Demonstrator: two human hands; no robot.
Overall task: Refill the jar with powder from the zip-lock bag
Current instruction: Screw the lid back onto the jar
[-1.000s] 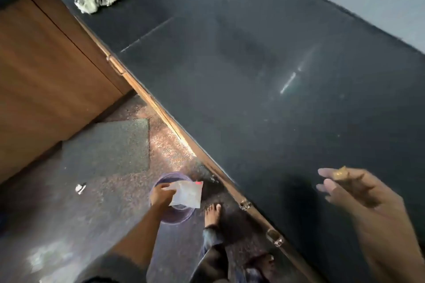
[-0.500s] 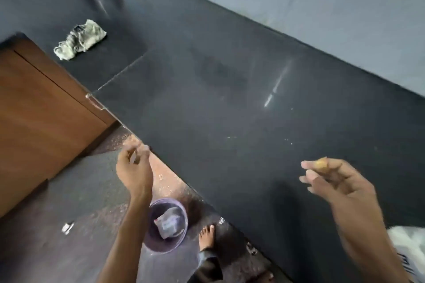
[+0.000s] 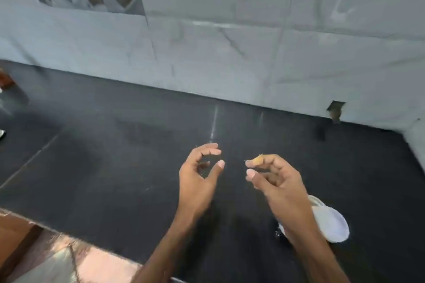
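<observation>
**Head view.** Looking down on a black stone countertop (image 3: 115, 167) backed by a grey tiled wall (image 3: 230, 52). Left hand (image 3: 197, 181) poised above the counter, thumb and forefinger loosely curved toward a ring, gripping nothing. Right hand (image 3: 278, 183) just beside it but apart, fingers curled. A small tan smear or scrap (image 3: 258, 158) on the index fingertip (powder, plaster or a pinched fragment: impossible to tell), so no verdict on whether closed on anything. Partly hidden under the right forearm, a white rounded object (image 3: 331, 223) resting on the counter, too blurred to name as lid, bag or cloth. Wooden cabinet front (image 3: 13, 232) at lower left. Neither jar nor zip-lock bag identifiable anywhere in frame, so the location of both unknown from here.

**Handling, by judgement only.** Zip-lock bag probably light, limp and slick, prone to slumping and spilling once opened. Best taken at the two top corners beside the seal, with one corner pinched into a spout. Jar likely rigid and heavier, possibly breakable. Best steadied round the wall, low down, mouth kept upright beneath the bag. Powder liable to puff and scatter, so a slow tilt advised.
</observation>
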